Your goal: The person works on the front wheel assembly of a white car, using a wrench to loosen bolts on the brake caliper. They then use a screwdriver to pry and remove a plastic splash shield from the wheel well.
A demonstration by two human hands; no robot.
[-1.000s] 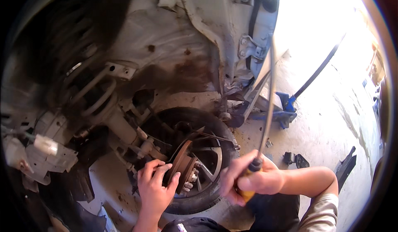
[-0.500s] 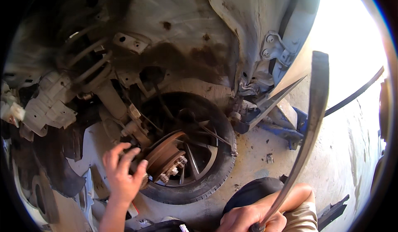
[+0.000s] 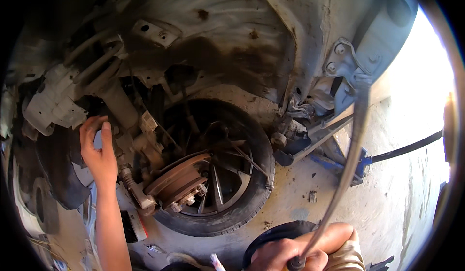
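Observation:
My left hand [image 3: 99, 150] is raised beside the lower part of the strut [image 3: 117, 105] with its coil spring. Its fingers are apart and bent, and nothing shows in them. At the lower edge my right hand [image 3: 278, 256] is wrapped round the handle end of a long, slightly curved metal pry bar [image 3: 349, 167]. The bar slants up and away to the right, its far end overlapping the bracket [image 3: 339, 60] at the wheel arch. Between my hands is the rusty brake disc hub [image 3: 180, 181] with bare studs, a caliper bracket [image 3: 138, 191] to its left.
A wheel with a tyre [image 3: 264, 193] lies flat on the floor under the hub. A blue floor jack [image 3: 361, 164] with a dark handle stands to the right. Grey bodywork [image 3: 223, 19] arches overhead. A dark box with a red edge [image 3: 133, 225] lies at the lower left.
My left hand has moved up and left, away from the brake disc. The pry bar's far end has shifted toward the wheel-arch bracket. The view has shifted slightly.

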